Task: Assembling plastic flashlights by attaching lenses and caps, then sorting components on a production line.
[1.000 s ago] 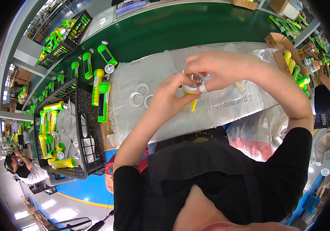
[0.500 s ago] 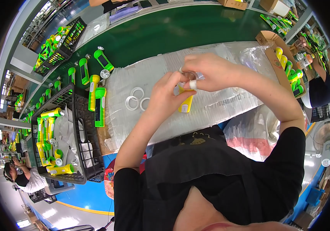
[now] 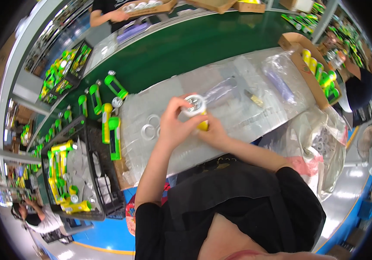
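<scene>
Flashlight (image 3: 196, 106) sits above the worktop (image 3: 181, 60), your left hand (image 3: 173, 125) gripping its white rim (image 3: 196, 113) and your right hand (image 3: 214, 133) its yellow body (image 3: 203, 125), likely for steadiness, while loose white rings (image 3: 142, 131) lie near your left, probably for easy reach.

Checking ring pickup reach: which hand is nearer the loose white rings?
Left. The left hand is just right of the white rings; the right hand is farther right, at the yellow flashlight.
</scene>
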The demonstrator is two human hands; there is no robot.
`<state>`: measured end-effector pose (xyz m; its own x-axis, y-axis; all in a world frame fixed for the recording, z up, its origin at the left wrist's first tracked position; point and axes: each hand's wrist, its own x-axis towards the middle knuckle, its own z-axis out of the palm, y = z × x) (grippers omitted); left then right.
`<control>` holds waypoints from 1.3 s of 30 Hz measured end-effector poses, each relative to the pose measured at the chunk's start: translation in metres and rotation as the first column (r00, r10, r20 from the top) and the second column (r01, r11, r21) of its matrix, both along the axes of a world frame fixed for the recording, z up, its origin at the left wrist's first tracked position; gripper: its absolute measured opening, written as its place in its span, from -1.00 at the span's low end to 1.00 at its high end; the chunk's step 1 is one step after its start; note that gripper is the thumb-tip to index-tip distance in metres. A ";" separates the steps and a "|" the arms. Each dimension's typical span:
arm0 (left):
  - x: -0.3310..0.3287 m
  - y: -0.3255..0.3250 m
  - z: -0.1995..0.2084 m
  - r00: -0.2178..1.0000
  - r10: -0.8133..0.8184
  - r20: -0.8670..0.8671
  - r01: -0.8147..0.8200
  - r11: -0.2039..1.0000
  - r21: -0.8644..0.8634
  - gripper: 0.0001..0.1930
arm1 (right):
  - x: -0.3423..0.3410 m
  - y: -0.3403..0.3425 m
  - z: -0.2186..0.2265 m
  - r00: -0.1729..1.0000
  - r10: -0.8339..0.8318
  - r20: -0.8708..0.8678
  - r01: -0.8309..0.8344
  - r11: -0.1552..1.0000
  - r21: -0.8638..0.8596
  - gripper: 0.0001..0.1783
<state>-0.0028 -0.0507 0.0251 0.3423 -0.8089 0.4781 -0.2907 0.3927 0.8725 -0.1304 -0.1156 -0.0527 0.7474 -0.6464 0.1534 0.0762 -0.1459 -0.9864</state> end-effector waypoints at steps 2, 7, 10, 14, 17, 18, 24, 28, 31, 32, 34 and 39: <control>0.004 0.003 0.002 0.978 -0.074 -0.194 0.090 0.993 0.074 -0.65 | 0.008 0.017 0.005 0.991 -0.121 -0.051 0.119 0.992 -0.039 -0.33; -0.024 0.005 0.013 0.829 -0.318 -0.460 0.300 0.947 -0.115 -0.68 | -0.028 0.011 0.040 0.748 0.636 0.190 -0.640 0.615 0.460 -0.65; -0.039 -0.010 0.025 0.895 -0.333 -0.297 0.338 0.940 -0.035 -0.54 | -0.047 0.000 0.052 0.677 0.630 0.381 -0.726 0.486 0.487 -0.78; -0.032 -0.046 0.021 0.930 -0.239 -0.279 0.254 0.967 0.020 -0.30 | -0.077 -0.055 0.068 0.938 0.288 0.195 -0.346 0.832 0.434 -0.63; -0.015 -0.053 0.025 0.943 -0.269 -0.195 0.283 0.958 0.043 -0.25 | -0.120 -0.118 0.074 0.963 -0.252 0.099 0.232 0.956 0.179 -0.58; -0.012 -0.051 0.025 0.957 -0.233 -0.171 0.254 0.961 0.112 -0.26 | -0.130 -0.140 0.066 0.925 -0.325 0.198 0.349 0.932 -0.101 -0.57; -0.003 -0.046 0.006 0.984 -0.158 -0.085 0.174 0.958 0.227 -0.27 | -0.161 -0.198 0.069 0.860 -0.478 0.181 0.506 0.845 -0.173 -0.53; 0.009 -0.036 -0.005 0.996 -0.082 0.017 0.073 0.952 0.299 -0.35 | -0.170 -0.221 0.066 0.858 -0.491 0.154 0.514 0.812 -0.276 -0.50; 0.038 -0.015 -0.015 0.986 0.082 0.147 -0.120 0.956 0.267 -0.40 | -0.174 -0.253 0.069 0.757 -0.608 0.239 0.653 0.691 -0.309 -0.48; 0.056 -0.001 -0.020 0.961 0.192 0.197 -0.237 0.943 0.236 -0.43 | -0.172 -0.266 0.082 0.727 -0.662 0.184 0.685 0.715 -0.139 -0.48; 0.092 0.035 -0.024 0.863 0.414 0.289 -0.473 0.864 0.173 -0.49 | -0.174 -0.315 0.088 0.629 -0.772 0.092 0.775 0.631 0.002 -0.46; 0.145 0.121 -0.021 0.513 0.714 0.475 -0.844 0.521 0.129 -0.51 | -0.237 -0.491 0.046 0.390 -0.827 -0.405 0.823 0.510 -0.248 -0.24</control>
